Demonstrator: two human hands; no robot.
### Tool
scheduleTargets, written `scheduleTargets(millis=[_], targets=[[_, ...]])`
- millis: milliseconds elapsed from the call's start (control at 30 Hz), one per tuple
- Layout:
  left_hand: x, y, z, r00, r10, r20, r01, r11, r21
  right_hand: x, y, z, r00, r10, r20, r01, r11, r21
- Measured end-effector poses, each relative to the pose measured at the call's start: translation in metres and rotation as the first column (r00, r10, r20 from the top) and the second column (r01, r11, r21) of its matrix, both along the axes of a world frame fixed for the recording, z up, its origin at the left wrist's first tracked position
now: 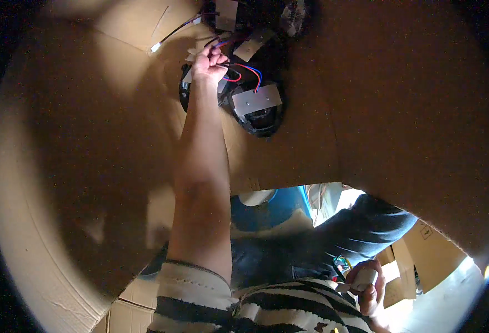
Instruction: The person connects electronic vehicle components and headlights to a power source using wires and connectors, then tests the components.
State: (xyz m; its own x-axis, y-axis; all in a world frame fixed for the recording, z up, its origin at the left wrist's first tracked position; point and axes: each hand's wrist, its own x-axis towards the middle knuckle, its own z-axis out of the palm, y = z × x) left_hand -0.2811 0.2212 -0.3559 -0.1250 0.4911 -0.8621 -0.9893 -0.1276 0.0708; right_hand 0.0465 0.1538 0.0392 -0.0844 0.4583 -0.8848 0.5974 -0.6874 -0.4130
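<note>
Deep in a cardboard box, my left hand (208,64) has its fingers curled on thin wires (222,43) among several black rounded parts with pale plates. Just right of that hand, red and blue wires (255,72) run into the plate of the nearest black part (258,105). Another black part (185,91) is partly hidden behind my wrist. Low on the right, by my striped shirt, my right hand (371,297) is closed around a small white block (364,279), whose exact kind I cannot make out. Coloured wires (341,263) show beside it.
Tall cardboard walls (400,111) surround my left arm. A loose cable with a white connector (155,48) lies at the far left of the black parts. Below the box edge are my jeans (361,227), a blue object (266,213) and more cardboard (430,252).
</note>
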Motion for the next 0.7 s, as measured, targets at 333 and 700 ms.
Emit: scheduleTargets(millis=[333,700], targets=[[0.071,-0.041,0.090,-0.301,-0.557,-0.774,0.181,0.763,-0.620,0.003,0.010,-0.001,0.981,0.166,-0.101,-0.172,0.984,-0.045],[0.146,-0.099,0.222,-0.441,-0.160,-0.883,0.524,0.753,-0.398,0.025,-0.023,0.012,0.939,0.339,-0.057,-0.314,0.913,0.260]])
